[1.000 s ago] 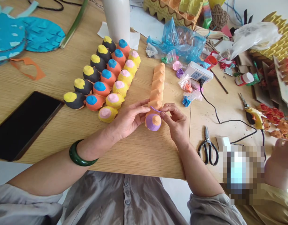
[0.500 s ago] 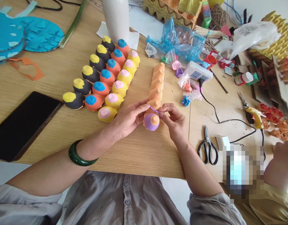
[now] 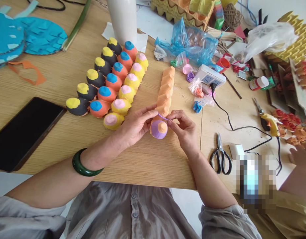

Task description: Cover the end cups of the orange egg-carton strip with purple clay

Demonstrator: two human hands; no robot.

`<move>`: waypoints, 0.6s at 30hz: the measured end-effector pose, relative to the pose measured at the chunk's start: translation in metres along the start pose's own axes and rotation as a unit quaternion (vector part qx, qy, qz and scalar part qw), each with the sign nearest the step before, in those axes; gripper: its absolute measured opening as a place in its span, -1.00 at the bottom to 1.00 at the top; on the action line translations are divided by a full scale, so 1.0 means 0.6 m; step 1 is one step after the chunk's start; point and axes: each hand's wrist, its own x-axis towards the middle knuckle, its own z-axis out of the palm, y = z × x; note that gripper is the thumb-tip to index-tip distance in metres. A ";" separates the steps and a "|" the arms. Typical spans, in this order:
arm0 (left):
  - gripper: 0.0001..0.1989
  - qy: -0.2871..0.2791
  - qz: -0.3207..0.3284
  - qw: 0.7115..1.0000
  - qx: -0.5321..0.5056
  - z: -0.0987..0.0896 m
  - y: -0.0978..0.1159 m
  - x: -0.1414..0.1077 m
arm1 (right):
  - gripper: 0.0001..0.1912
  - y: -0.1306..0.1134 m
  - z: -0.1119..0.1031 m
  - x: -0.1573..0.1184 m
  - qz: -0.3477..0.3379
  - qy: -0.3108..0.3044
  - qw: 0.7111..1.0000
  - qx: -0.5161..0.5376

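Note:
An orange egg-carton strip (image 3: 165,89) lies lengthwise in front of me, its nearest cup covered in purple clay (image 3: 158,130) with an orange spot. Between my two hands a thin purple clay strip (image 3: 163,117) is stretched just above that cup. My left hand (image 3: 140,123) pinches its left end, touching the carton strip. The right end is pinched between thumb and finger of my right hand (image 3: 183,127). Left of them stand painted carton rows: black with yellow tops (image 3: 95,78), orange with blue tops (image 3: 113,83), yellow with pink tops (image 3: 126,93).
A phone (image 3: 26,132) lies at the left and black-handled scissors (image 3: 220,157) at the right. Beyond are a white vase (image 3: 123,20), a power strip (image 3: 210,77), clay packets (image 3: 196,87) and a blue bag (image 3: 190,43). Another person's hand (image 3: 301,162) shows at the right edge.
The purple-covered cup and the near end of the orange strip have shifted slightly left. Both hands keep their pinch. At the right edge, the other person's hand has moved and its fingers are more spread.

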 end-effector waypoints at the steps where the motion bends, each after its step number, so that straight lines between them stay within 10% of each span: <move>1: -0.83 0.002 -0.003 1.000 -0.002 0.001 0.001 0.000 | -0.83 -0.001 0.000 0.000 -0.001 -0.002 1.000 0.004; 18: -0.81 -0.034 -0.008 0.999 0.005 -0.003 0.003 -0.002 | -0.79 -0.001 0.000 0.001 -0.017 0.005 0.999 -0.026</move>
